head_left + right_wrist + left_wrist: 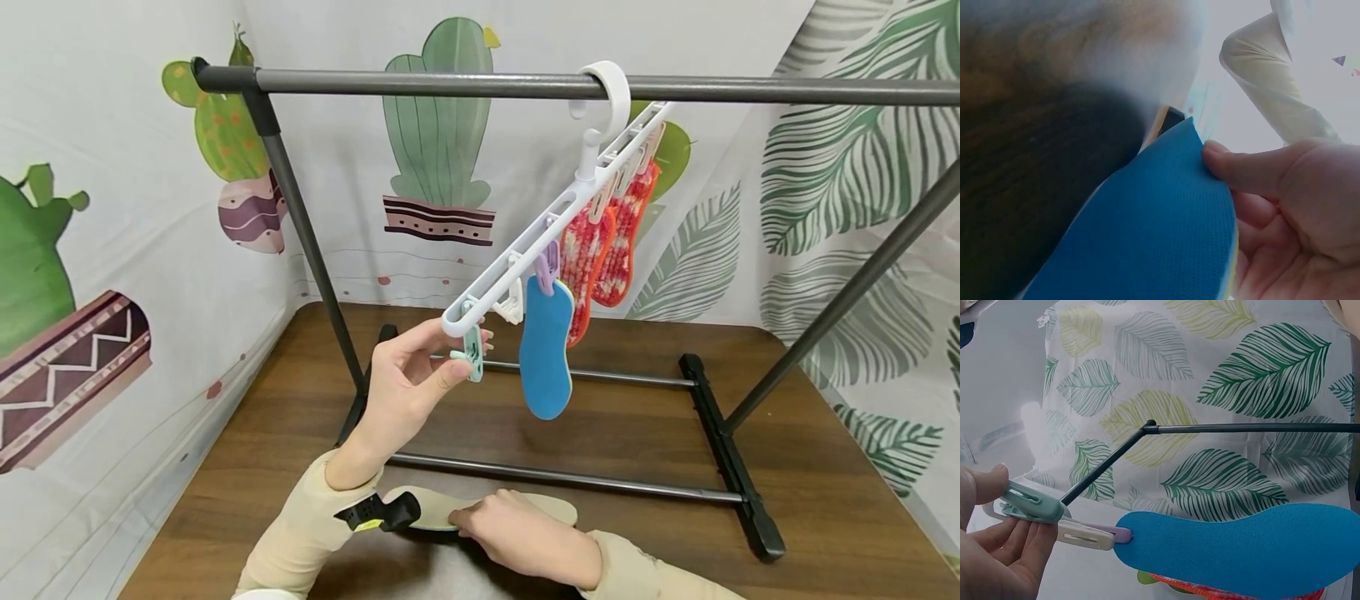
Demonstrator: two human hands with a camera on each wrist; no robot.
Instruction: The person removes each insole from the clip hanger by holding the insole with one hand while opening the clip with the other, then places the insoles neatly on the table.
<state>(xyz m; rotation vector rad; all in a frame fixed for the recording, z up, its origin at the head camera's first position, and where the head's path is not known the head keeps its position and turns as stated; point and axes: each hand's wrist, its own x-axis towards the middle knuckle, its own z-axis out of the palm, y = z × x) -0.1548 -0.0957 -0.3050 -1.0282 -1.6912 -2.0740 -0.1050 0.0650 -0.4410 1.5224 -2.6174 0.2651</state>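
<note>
In the head view, my left hand (408, 383) pinches a mint-green clothespin (472, 354) at the near end of a white clip hanger (517, 267). The left wrist view shows thumb and fingers on either side of that clothespin (1032, 503). Low over the table, my right hand (517, 533) grips a shoe insole (427, 507) by its edge, cream side up in the head view. Its blue face (1154, 219) fills the right wrist view, thumb at the edge. Another blue insole (546, 358) hangs from a purple clothespin (547, 265). A white clothespin (512, 302) hangs between the green and purple ones.
The hanger's white hook (617, 92) sits over the dark bar (450, 83) of a metal rack. Two red-and-white patterned insoles (588, 250) hang toward the far end. The rack's lower rails (570, 479) cross above the wooden table (262, 467). Printed cloth surrounds the back and sides.
</note>
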